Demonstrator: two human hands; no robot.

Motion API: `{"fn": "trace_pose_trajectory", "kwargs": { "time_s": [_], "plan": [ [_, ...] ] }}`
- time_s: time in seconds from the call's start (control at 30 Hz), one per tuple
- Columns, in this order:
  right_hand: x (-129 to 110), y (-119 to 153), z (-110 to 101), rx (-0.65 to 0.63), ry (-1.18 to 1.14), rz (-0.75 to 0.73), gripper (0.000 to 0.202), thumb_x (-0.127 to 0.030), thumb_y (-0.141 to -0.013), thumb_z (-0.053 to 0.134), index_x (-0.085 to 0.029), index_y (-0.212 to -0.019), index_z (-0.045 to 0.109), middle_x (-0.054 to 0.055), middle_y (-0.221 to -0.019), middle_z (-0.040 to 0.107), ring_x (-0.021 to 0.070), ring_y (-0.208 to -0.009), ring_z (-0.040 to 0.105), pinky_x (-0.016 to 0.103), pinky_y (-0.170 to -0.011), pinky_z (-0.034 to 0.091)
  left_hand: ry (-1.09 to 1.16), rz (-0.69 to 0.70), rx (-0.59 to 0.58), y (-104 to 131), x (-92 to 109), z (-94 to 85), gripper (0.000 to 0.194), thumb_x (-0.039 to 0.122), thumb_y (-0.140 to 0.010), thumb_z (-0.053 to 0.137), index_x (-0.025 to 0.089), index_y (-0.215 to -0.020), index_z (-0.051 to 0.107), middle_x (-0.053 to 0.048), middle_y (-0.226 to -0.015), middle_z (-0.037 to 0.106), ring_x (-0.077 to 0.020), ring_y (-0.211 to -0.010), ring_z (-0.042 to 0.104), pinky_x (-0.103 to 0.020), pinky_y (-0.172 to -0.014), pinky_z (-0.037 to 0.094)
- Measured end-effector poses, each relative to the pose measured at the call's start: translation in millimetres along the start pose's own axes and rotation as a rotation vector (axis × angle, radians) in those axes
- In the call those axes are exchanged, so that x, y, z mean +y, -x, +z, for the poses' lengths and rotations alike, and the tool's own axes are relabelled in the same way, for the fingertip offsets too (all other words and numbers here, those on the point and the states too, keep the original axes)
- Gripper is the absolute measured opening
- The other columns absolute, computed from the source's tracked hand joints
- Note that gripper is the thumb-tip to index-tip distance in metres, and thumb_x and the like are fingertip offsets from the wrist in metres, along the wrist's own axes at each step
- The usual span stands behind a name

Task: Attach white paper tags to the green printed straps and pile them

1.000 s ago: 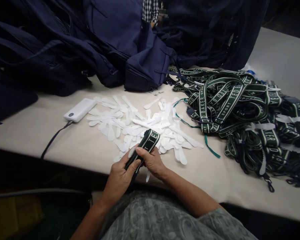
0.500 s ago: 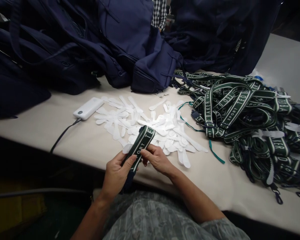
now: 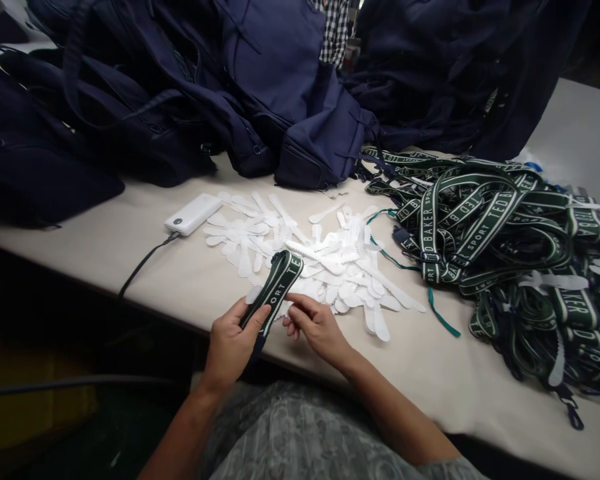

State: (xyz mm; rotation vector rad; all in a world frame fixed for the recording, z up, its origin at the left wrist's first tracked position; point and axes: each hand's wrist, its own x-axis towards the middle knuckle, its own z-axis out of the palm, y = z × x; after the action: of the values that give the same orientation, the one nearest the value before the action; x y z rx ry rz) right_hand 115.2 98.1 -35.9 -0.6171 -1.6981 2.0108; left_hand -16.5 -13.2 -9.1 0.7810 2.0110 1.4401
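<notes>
A folded bundle of dark green webbing strap [image 3: 275,291], with white lettering and edge stripes, stands tilted over the table's front edge. My left hand [image 3: 231,340] grips its lower part, thumb across the front. A rounded white tab [image 3: 253,294] sticks out at the bundle's left side. At the right edge of the strap is my right hand [image 3: 317,328], its fingers curled and index tip at the webbing; what they hold, if anything, is hidden. Beyond both hands lies a loose heap of white notched strips [image 3: 347,267] with rounded ends.
Dark blue bags [image 3: 310,127] line the back of the table [image 3: 410,360]. On the right is a large pile of similar straps [image 3: 485,220]. A white power bank [image 3: 194,214] with a black cable [image 3: 147,261] lies left. A person in a checked shirt [image 3: 335,30] shows behind the bags.
My right hand has shifted from the front of the strap to its right edge, its thumb off the webbing. My left hand keeps its grip. The view has moved slightly left.
</notes>
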Motion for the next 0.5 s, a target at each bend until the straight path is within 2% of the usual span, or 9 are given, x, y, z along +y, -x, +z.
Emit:
{"fn": "trace_pose_trajectory", "kwargs": {
  "time_s": [0.07,0.13,0.2,0.27,0.37,0.43,0.5],
  "plan": [
    [3,6,4,0.099,0.018,-0.03,0.034,-0.037,-0.089,0.062,-0.021,-0.119,0.057,-0.002,-0.071,0.062,0.01,-0.055,0.056,0.021,-0.051,0.047,-0.075,0.056,0.014,-3,-4,-2.8,0.031,0.044,-0.084,0.065,0.018,-0.099,0.07,-0.001,-0.087,0.072,-0.0176,-0.079,0.064,-0.024,-0.073,0.049],
    [4,10,8,0.12,-0.002,-0.029,0.026,-0.032,-0.087,0.066,-0.02,-0.109,0.06,-0.003,-0.068,0.063,0.0093,-0.052,0.056,0.02,-0.049,0.047,-0.116,0.064,-0.031,-4,-8,-3.5,0.03,0.044,-0.086,0.062,0.018,-0.1,0.069,-0.001,-0.09,0.073,-0.0188,-0.084,0.064,-0.025,-0.077,0.048],
    [0,11,9,0.085,-0.091,0.028,0.02,-0.034,-0.083,0.07,-0.018,-0.093,0.065,-0.001,-0.065,0.064,0.0096,-0.05,0.057,0.02,-0.047,0.047,-0.139,0.072,-0.098,-4,-11,-1.9,0.03,0.043,-0.086,0.062,0.017,-0.099,0.069,-0.001,-0.09,0.072,-0.0202,-0.088,0.064,-0.026,-0.079,0.048],
    [-6,10,8,0.022,-0.185,0.113,0.023,-0.038,-0.081,0.072,-0.016,-0.086,0.067,0.001,-0.066,0.067,0.0112,-0.052,0.061,0.022,-0.05,0.051,-0.147,0.073,-0.173,-4,-13,0.7,0.031,0.043,-0.086,0.061,0.017,-0.101,0.069,-0.002,-0.089,0.072,-0.0207,-0.088,0.065,-0.027,-0.079,0.048],
    [-14,8,3,-0.084,-0.265,0.205,0.03,-0.042,-0.079,0.072,-0.015,-0.093,0.07,0.003,-0.076,0.071,0.0157,-0.068,0.069,0.029,-0.068,0.058,-0.137,0.062,-0.227,-4,-15,2.4,0.033,0.042,-0.086,0.059,0.019,-0.108,0.069,-0.002,-0.093,0.073,-0.0218,-0.089,0.066,-0.028,-0.08,0.049],
    [-16,10,0,-0.143,-0.289,0.226,0.033,-0.041,-0.077,0.074,-0.015,-0.098,0.07,0.005,-0.083,0.073,0.0186,-0.081,0.071,0.034,-0.081,0.058,-0.136,0.064,-0.235,-5,-14,1.3,0.031,0.04,-0.085,0.06,0.019,-0.106,0.07,-0.002,-0.094,0.074,-0.0235,-0.092,0.066,-0.029,-0.082,0.049],
    [-15,14,0,-0.151,-0.239,0.209,0.031,-0.039,-0.08,0.072,-0.017,-0.101,0.07,0.006,-0.086,0.073,0.0192,-0.083,0.07,0.035,-0.082,0.057,-0.127,0.07,-0.275,-5,-13,-0.2,0.028,0.039,-0.085,0.061,0.019,-0.1,0.071,-0.002,-0.09,0.074,-0.0238,-0.091,0.066,-0.029,-0.081,0.048]
  ]
}}
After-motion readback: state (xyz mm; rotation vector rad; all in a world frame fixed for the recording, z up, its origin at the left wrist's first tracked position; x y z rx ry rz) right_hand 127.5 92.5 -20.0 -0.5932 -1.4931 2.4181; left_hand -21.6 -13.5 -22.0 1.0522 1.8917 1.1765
